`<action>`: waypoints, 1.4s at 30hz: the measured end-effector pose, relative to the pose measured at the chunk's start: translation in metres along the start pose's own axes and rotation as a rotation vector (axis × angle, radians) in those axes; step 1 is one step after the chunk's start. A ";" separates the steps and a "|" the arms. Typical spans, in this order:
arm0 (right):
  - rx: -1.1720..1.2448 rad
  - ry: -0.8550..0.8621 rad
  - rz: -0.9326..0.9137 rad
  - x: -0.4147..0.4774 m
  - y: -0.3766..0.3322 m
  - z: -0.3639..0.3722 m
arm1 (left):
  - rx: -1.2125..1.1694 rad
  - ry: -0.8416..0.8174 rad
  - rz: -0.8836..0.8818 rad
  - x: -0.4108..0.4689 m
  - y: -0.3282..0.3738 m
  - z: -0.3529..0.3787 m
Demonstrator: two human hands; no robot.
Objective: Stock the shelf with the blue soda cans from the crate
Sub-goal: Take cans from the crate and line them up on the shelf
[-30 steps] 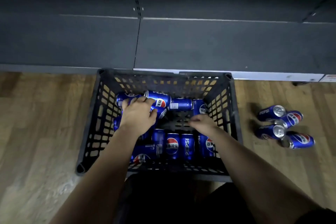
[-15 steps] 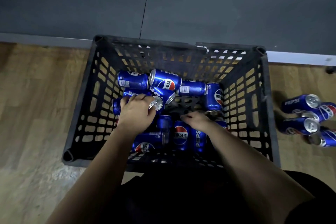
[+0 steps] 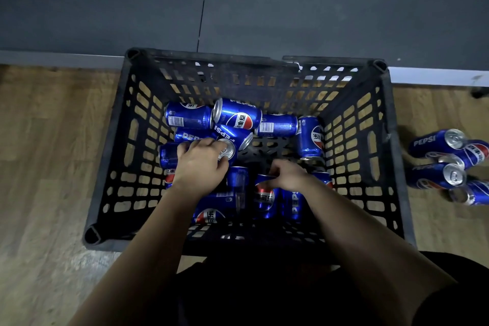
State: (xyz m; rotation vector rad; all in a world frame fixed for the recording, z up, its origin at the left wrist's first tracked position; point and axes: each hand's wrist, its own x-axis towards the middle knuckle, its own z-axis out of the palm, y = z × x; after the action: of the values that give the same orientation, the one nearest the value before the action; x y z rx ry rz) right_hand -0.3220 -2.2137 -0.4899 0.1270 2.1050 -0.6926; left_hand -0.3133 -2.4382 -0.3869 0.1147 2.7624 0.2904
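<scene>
A black slatted crate (image 3: 111,156) stands on the wooden floor against the dark shelf base (image 3: 291,13). Several blue soda cans lie jumbled in its bottom. My left hand (image 3: 201,167) is down inside the crate, fingers curled over a can (image 3: 169,155) lying on its side at the left, the can's silver top showing by my thumb. My right hand (image 3: 287,174) reaches into the middle, its fingers closing on the top of an upright can (image 3: 264,198). More cans lie behind, one of them (image 3: 238,114) resting on top of others.
Several blue cans (image 3: 436,144) lie on the floor to the right of the crate. The grey shelf panels fill the top of the view, with a pale kick strip (image 3: 436,77) at their foot. My dark-clothed legs are at the bottom edge.
The view has dropped closer to the crate. Both hands have sunk deeper among the cans, and my right hand has closed onto the top of an upright can.
</scene>
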 end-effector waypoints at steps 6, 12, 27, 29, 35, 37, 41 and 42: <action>0.037 -0.066 -0.013 0.001 0.000 -0.003 | -0.024 -0.018 0.010 -0.004 -0.002 0.002; 0.048 -0.064 -0.027 -0.007 -0.005 -0.005 | -0.030 -0.025 -0.005 -0.002 -0.007 0.001; 0.234 0.041 -0.075 -0.032 -0.015 -0.022 | -0.031 -0.019 -0.032 0.001 0.006 -0.032; 0.252 0.044 -0.070 -0.048 -0.023 -0.034 | -0.024 -0.027 -0.038 -0.002 0.012 -0.051; 0.349 0.021 -0.070 -0.115 -0.061 -0.086 | -0.014 -0.073 -0.035 -0.026 0.038 -0.138; 0.396 0.030 -0.074 -0.146 -0.078 -0.108 | -0.010 -0.076 -0.025 -0.035 0.049 -0.175; 0.483 0.065 -0.096 -0.215 -0.117 -0.152 | -0.004 -0.069 0.007 -0.057 0.075 -0.251; 0.496 0.069 -0.095 -0.233 -0.127 -0.164 | -0.003 -0.075 0.013 -0.064 0.082 -0.272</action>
State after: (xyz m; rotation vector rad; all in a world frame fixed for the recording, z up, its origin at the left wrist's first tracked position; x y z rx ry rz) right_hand -0.3446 -2.1971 -0.1793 0.3280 1.9730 -1.2742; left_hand -0.3483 -2.4163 -0.0989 0.1404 2.6880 0.2879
